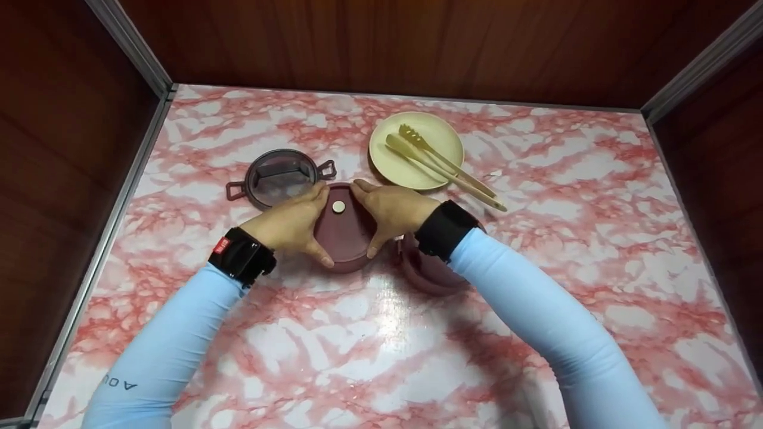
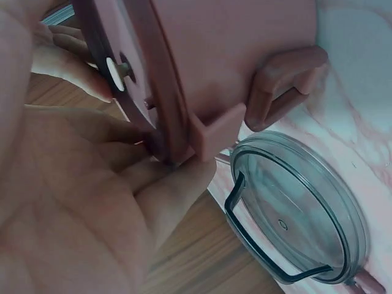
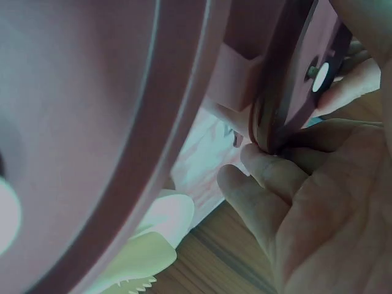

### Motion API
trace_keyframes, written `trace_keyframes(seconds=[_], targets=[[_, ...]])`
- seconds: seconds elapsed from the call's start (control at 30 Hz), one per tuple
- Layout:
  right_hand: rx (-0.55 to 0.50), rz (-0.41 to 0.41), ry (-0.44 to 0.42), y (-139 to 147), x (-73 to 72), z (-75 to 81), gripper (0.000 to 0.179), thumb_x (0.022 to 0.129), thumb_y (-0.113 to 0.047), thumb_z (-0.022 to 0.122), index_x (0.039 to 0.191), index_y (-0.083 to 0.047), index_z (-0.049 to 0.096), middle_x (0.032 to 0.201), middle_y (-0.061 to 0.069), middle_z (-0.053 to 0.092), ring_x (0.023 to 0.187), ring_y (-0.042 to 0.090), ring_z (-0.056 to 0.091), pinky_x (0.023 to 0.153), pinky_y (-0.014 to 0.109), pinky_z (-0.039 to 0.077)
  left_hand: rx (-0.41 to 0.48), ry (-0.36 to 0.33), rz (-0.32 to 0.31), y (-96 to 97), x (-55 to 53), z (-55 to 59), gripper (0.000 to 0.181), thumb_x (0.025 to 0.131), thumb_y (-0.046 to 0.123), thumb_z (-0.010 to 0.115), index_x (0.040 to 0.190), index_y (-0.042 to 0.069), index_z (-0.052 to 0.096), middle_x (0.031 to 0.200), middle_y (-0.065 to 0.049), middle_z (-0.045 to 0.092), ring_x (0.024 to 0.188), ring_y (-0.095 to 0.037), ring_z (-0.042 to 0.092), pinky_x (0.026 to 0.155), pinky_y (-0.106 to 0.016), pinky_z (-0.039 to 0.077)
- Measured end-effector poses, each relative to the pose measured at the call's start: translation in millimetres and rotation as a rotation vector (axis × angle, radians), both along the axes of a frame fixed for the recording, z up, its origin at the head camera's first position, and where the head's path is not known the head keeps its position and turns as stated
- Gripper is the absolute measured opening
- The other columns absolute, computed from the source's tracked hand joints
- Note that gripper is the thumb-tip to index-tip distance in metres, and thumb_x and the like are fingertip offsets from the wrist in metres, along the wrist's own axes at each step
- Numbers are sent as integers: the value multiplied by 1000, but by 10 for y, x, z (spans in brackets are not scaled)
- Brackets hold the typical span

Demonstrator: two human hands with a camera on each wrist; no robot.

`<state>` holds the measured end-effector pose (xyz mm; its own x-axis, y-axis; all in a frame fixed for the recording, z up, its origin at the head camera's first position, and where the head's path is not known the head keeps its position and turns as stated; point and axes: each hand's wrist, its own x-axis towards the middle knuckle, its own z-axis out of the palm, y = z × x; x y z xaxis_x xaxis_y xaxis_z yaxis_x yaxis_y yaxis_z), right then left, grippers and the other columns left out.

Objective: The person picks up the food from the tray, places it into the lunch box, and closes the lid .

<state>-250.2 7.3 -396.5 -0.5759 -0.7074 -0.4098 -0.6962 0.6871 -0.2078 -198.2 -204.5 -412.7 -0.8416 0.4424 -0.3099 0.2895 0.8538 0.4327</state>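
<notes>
A maroon lid (image 1: 344, 229) with a small pale knob sits on a maroon pot (image 2: 245, 37), between my two hands. My left hand (image 1: 292, 225) curls round the lid's left rim, thumb at the near edge and fingers toward the far one. On the opposite side, my right hand (image 1: 396, 210) grips the rim the same way. The left wrist view shows the pot's side handle (image 2: 285, 89) just past the fingers. Fingertips press at the lid's edge in the right wrist view. The near wall of the pot shows only as a narrow band in the head view.
A second maroon pot (image 1: 438, 287) stands partly under my right forearm. Behind my left hand lies a round glass lid (image 1: 280, 176) with two side lugs. Farther back, a cream plate (image 1: 388, 164) bears a pasta server (image 1: 412, 136) and another long-handled utensil (image 1: 400, 146).
</notes>
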Motion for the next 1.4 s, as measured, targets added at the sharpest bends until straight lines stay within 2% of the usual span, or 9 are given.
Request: trace_keyframes(seconds=[0.33, 0.5, 0.63, 0.73, 0.8, 0.97, 1.1, 1.23, 1.4], targets=[[16, -3, 43, -82, 1, -1, 133, 56, -49, 95, 154, 4, 22, 153, 21, 35, 133, 31, 45, 109, 37, 36, -47, -16, -3, 25, -41, 23, 148, 50, 59, 92, 154, -7, 10, 161, -25, 7, 144, -41, 21, 115, -46, 25], [-19, -76, 2, -48, 55, -16, 133, 58, -42, 95, 156, 2, 17, 159, 20, 26, 136, 32, 41, 111, 35, 33, -70, -53, 8, 70, -52, 59, 150, 51, 61, 90, 156, -4, 4, 161, -27, 1, 144, -44, 18, 115, -50, 24], [-34, -146, -58, -19, 87, -48, 132, 63, -40, 93, 157, 0, 9, 162, 20, 15, 143, 33, 30, 115, 36, 25, -70, -123, 21, 32, -61, 23, 154, 53, 66, 87, 157, 6, -10, 163, -21, -8, 145, -43, 17, 114, -50, 25], [-40, -136, -65, -11, 75, -51, 131, 65, -42, 91, 157, 1, 9, 162, 21, 15, 144, 34, 27, 116, 36, 23, -53, -163, 36, -3, -82, -12, 154, 54, 65, 87, 156, 11, -15, 163, -19, -11, 145, -43, 17, 114, -50, 25], [-47, -110, -63, 5, 51, -33, 130, 65, -46, 90, 156, 2, 11, 161, 21, 18, 144, 33, 28, 116, 36, 23, -19, -158, 27, -17, -96, -17, 154, 55, 63, 88, 156, 8, -13, 163, -22, -9, 145, -43, 17, 114, -49, 25], [-80, -73, -74, 106, -57, 8, 118, 68, -46, 89, 153, 4, 25, 147, 20, 46, 133, 30, 46, 111, 33, 33, 26, -144, -2, -87, -107, -25, 150, 58, 55, 91, 156, 0, -9, 162, -25, -2, 147, -39, 9, 117, -47, 18], [-73, -57, -91, 190, -154, -15, 102, 73, -41, 88, 149, 4, 37, 119, 17, 65, 106, 27, 60, 97, 35, 45, 36, -144, -8, -176, -107, -52, 143, 62, 45, 93, 155, -4, -4, 161, -27, 6, 147, -39, 12, 117, -48, 16], [-55, -52, -93, 191, -193, -33, 87, 75, -38, 87, 141, 3, 48, 98, 12, 66, 89, 25, 61, 87, 36, 48, 59, -142, -4, -182, -101, -52, 140, 63, 41, 94, 154, -6, -1, 158, -29, 16, 144, -40, 22, 116, -48, 21], [-32, -80, -70, 117, -158, -9, 65, 74, -33, 89, 120, -1, 57, 102, 10, 65, 99, 26, 61, 92, 35, 47, 3, -162, 24, -141, -93, 41, 142, 63, 40, 93, 155, -4, -4, 158, -29, 16, 144, -40, 22, 116, -47, 21]])
